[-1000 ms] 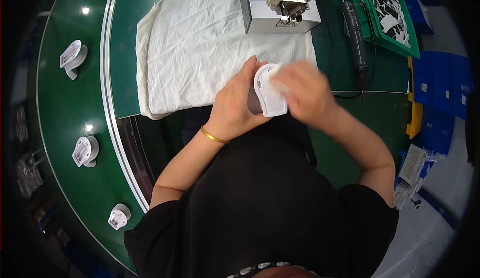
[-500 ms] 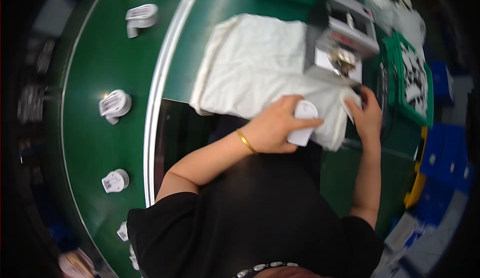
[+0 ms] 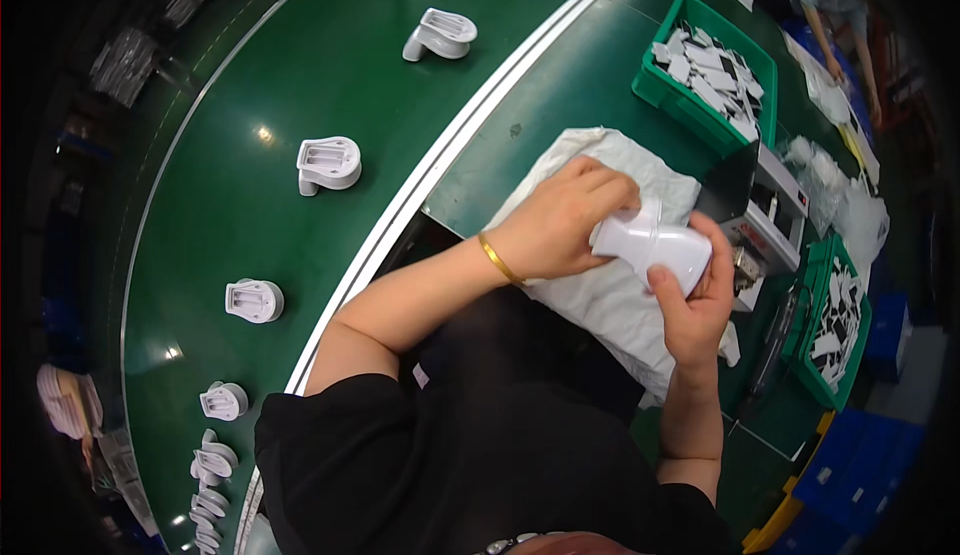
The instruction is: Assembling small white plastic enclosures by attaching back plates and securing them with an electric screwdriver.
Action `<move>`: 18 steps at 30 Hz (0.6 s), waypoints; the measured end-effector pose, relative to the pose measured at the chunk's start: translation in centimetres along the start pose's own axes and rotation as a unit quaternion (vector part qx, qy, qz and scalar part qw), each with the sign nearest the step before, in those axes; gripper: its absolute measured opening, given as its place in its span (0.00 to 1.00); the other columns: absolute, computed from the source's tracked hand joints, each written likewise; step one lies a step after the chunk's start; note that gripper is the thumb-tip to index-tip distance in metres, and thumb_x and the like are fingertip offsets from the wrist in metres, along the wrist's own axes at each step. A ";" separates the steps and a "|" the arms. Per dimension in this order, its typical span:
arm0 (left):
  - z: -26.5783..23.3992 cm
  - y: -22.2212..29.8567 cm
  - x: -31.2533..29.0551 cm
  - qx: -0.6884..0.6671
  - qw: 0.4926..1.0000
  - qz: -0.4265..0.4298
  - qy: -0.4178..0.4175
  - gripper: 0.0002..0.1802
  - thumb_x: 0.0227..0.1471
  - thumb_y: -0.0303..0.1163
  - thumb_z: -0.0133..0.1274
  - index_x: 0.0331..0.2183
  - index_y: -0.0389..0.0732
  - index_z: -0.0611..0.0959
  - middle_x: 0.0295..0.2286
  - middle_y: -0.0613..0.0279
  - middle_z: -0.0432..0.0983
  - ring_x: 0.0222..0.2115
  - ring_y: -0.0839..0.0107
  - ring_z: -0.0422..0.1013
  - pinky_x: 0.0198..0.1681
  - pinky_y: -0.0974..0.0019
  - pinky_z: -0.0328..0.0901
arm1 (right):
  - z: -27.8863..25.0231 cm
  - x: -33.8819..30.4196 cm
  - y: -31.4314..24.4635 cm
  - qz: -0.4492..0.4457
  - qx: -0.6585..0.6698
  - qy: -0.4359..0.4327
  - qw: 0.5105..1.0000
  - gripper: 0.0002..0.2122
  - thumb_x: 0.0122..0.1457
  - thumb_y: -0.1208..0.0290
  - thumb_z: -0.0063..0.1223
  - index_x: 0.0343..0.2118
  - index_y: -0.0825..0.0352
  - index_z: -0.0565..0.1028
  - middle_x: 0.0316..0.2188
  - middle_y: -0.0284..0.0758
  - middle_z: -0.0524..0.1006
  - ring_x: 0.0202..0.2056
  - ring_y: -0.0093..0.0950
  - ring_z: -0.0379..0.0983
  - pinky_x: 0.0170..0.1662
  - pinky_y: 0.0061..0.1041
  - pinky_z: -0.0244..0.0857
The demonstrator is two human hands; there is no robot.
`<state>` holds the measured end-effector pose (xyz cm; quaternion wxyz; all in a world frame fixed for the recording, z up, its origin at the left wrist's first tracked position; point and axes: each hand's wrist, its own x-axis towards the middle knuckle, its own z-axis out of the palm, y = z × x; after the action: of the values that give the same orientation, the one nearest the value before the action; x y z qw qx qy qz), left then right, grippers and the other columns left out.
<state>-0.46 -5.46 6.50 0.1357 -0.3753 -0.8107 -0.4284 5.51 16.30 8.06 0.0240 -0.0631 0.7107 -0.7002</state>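
Head view: both hands hold one white plastic housing [image 3: 655,245] over a white cloth [image 3: 600,300] spread on the green workbench [image 3: 560,85]. The left hand [image 3: 560,225] is curled over the housing's narrow, flanged end, fingers closed around it. The right hand [image 3: 695,300] cups the rounded, wider body from below and behind, thumb pressed on its near side, fingers wrapped round the far side.

The step in hand looks like fitting or checking something at the flanged end while the right hand steadies the body; what the left fingertips do there is hidden. The next move seems to call for a firm right-hand hold while the left works at that end.

The housing's long axis runs roughly left to right, slightly tilted, narrow end toward the person's left and a little up, bulbous end right.

Similar white housings [image 3: 328,163] lie well apart on the green conveyor belt [image 3: 300,65]. A green bin of small white parts [image 3: 705,70] stands beyond the cloth, with a grey benchtop machine [image 3: 775,215] just right of the hands.
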 end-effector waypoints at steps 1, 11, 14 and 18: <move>-0.7 -1.2 0.8 0.006 1.000 0.002 0.004 0.35 0.27 0.22 0.68 0.43 0.40 0.74 0.47 0.55 0.73 0.47 0.52 0.69 0.51 0.59 0.67 | 0.7 1.4 -0.4 -0.076 -0.012 -0.009 0.997 0.36 0.54 0.84 0.58 0.65 0.70 0.53 0.53 0.41 0.69 0.51 0.27 0.69 0.56 0.26 0.63; -5.5 -32.6 14.0 0.121 0.803 -0.346 0.470 0.22 0.44 0.29 0.62 0.39 0.34 0.69 0.39 0.44 0.70 0.41 0.44 0.69 0.47 0.49 0.65 | -0.9 1.7 -2.0 -0.228 -0.339 -0.052 0.912 0.21 0.46 0.83 0.63 0.46 0.73 0.74 0.41 0.43 0.78 0.42 0.34 0.77 0.47 0.28 0.69; -4.5 -37.9 13.3 0.127 0.775 -0.403 0.469 0.25 0.46 0.32 0.62 0.42 0.33 0.69 0.44 0.41 0.68 0.45 0.42 0.68 0.50 0.49 0.64 | -2.5 0.3 -3.0 -0.188 -0.359 -0.045 0.913 0.14 0.46 0.82 0.63 0.38 0.73 0.77 0.34 0.42 0.80 0.37 0.34 0.78 0.42 0.27 0.70; -4.9 -34.1 13.9 0.129 0.773 -0.514 0.348 0.40 0.44 0.35 0.64 0.51 0.27 0.61 0.51 0.31 0.62 0.51 0.40 0.64 0.57 0.51 0.62 | -6.0 -1.2 -4.0 -0.158 -0.390 0.013 0.907 0.10 0.47 0.83 0.61 0.35 0.73 0.78 0.30 0.40 0.80 0.32 0.31 0.77 0.39 0.24 0.69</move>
<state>-35.13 -14.51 -3.31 0.2151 0.2930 -0.8278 -0.4272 6.16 22.35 12.12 -0.1229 -0.1694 0.9079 -0.3631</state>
